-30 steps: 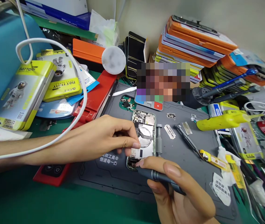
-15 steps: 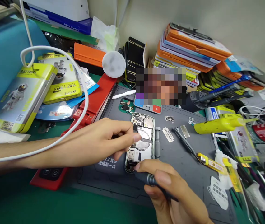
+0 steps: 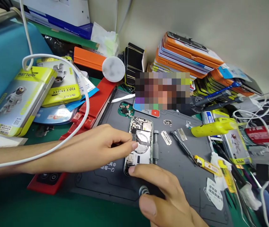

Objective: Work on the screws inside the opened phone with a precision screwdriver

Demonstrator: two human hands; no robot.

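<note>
While the opened phone lies w/ its inside up approx. in the middle of the grey mat, room around it is tight on three sides. At its left edge is the left hand. The fingers are curled shut, w/ thumb and forefinger tips pressed together at the frame. If sth. small is pinched there, I cannot tell. At the phone's near end the right hand is clenched on a dark screwdriver, of which only the ribbed back cap shows. The forefinger tip touches the phone's near end and the bit is hidden under it. Just beside the right edge a grey tool lies parallel, almost touching. Beyond the far end a small green board sits near the mat's far-left corner.

Free room is the mat strip btw. the grey tool and a second screwdriver, w/ only a razor blade in it. The printed near-left part of the mat is also free. A white cable crosses over the left forearm.

The phone's long axis runs from the mat's near edge toward its far edge, w/ the far end leaning a little right. A round coil sits mid-body, and the denser parts are at the far end.
</note>
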